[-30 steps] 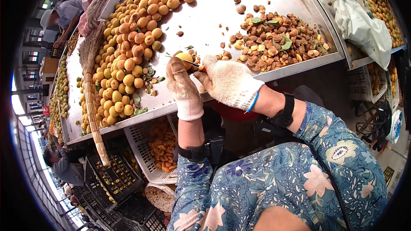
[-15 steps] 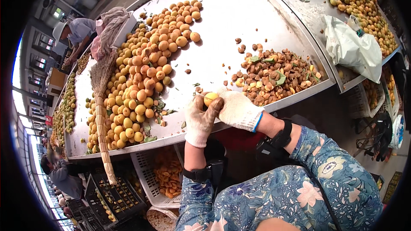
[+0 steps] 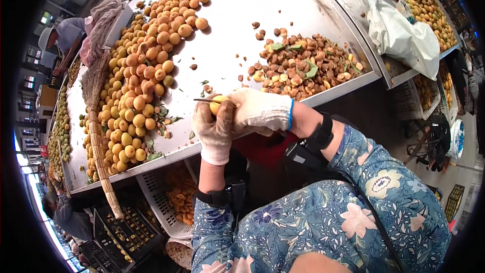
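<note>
Gloved in stained white knit, my left hand (image 3: pixel 213 130) is closed around a yellow apricot (image 3: pixel 217 106) above the table's near edge. My right hand (image 3: pixel 256 112), in a cleaner white glove with a blue cuff, is closed right beside it. A thin, dark, curved blade (image 3: pixel 204 100) lies across the fruit and runs back toward the right hand. Its grip is hidden in the fingers, but it looks like a small knife. Left of my hands is a long heap of whole apricots (image 3: pixel 151 71). Beyond the right hand lies a pile of brown pits (image 3: pixel 303 65) with bits of leaf.
A straw broom (image 3: pixel 96 121) leans over the table's left side, near a pink cloth (image 3: pixel 101 25). Below the metal table (image 3: pixel 227 25) are a white crate (image 3: pixel 151 192) of halved apricots and black trays (image 3: pixel 126 237). A white plastic bag (image 3: pixel 404 35) rests at right. People work at far left.
The view has shifted, so the table sits further left and higher. The dark blade now shows across the apricot, and my right hand has turned over beside the left.
</note>
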Tool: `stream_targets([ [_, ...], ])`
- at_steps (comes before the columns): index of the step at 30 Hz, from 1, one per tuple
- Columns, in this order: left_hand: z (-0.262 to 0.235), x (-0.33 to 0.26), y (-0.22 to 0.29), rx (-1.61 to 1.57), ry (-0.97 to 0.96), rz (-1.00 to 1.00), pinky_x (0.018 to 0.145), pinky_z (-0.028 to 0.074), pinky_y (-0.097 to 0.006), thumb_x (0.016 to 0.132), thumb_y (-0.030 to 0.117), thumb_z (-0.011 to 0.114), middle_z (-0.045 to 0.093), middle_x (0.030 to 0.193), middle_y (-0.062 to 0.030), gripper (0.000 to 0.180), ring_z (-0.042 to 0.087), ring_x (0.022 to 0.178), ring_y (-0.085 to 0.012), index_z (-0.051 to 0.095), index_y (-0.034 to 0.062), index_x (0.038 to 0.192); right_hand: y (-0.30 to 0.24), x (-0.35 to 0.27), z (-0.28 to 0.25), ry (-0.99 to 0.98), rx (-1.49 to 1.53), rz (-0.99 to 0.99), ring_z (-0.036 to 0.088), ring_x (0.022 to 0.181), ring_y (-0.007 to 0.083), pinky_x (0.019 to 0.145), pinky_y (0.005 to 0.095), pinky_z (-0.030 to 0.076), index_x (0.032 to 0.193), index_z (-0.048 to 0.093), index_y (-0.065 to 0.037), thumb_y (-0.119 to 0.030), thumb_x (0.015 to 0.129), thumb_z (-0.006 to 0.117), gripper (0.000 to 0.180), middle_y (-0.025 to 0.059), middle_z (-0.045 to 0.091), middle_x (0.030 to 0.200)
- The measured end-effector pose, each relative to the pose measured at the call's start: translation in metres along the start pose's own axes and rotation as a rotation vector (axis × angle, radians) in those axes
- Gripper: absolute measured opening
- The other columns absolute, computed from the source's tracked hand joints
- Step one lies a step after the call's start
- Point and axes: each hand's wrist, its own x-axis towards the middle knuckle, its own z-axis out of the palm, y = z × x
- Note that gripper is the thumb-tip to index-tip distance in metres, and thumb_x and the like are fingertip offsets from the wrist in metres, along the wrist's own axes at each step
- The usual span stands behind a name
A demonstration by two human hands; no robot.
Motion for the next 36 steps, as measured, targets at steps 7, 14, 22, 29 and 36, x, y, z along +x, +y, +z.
stream_targets([
  [7,-0.005,0.009,0.018,-0.441,0.117,-0.408,0.077,0.047,-0.026,0.098,0.052,0.043,0.062,0.094,-0.0089,0.062,0.059,0.086,-0.0152,0.059,-0.0058,0.114,-0.005,0.007,0.024,0.407,-0.675,-0.451,0.067,0.080,0.0390,0.074,0.0447,0.053,0.089,0.066,0.003,-0.017,0.075,0.059,0.025,0.0251,0.065,0.077],
  [14,-0.020,0.007,0.003,-0.340,-0.126,-0.435,0.070,0.050,-0.023,0.093,0.040,0.061,0.065,0.096,-0.0080,0.044,0.060,0.080,-0.0105,0.062,-0.0013,0.109,-0.008,-0.001,0.017,0.322,-0.746,-0.412,0.067,0.077,0.0368,0.070,0.0436,0.053,0.088,0.067,0.000,-0.018,0.076,0.058,0.023,0.0234,0.066,0.078],
  [22,-0.016,0.007,0.010,-0.178,-0.191,-0.261,0.072,0.051,-0.024,0.086,0.016,0.072,0.067,0.087,-0.0058,0.031,0.062,0.079,-0.0098,0.062,-0.0035,0.108,-0.003,-0.002,0.006,0.276,-0.773,-0.582,0.067,0.070,0.0366,0.061,0.0452,0.053,0.090,0.065,0.001,-0.015,0.078,0.055,0.022,0.0214,0.066,0.072],
  [29,-0.016,-0.001,0.011,-0.157,-0.131,-0.195,0.078,0.050,-0.028,0.091,0.017,0.064,0.066,0.091,-0.0081,0.031,0.061,0.083,-0.0137,0.061,-0.0036,0.113,-0.024,-0.012,0.002,-0.033,-0.144,0.125,0.041,0.040,0.0146,0.035,0.0294,0.031,0.075,0.058,-0.003,-0.006,0.070,0.058,0.006,0.0028,0.045,0.050],
  [36,-0.020,-0.001,0.012,-0.422,-0.171,-0.320,0.094,0.045,-0.033,0.094,0.034,0.053,0.060,0.115,-0.0141,0.051,0.057,0.105,-0.0201,0.051,-0.0058,0.126,-0.019,-0.023,-0.014,-0.165,0.355,0.113,0.039,0.038,0.0077,0.032,0.0229,0.027,0.065,0.055,-0.007,-0.006,0.071,0.060,0.007,-0.0016,0.043,0.049],
])
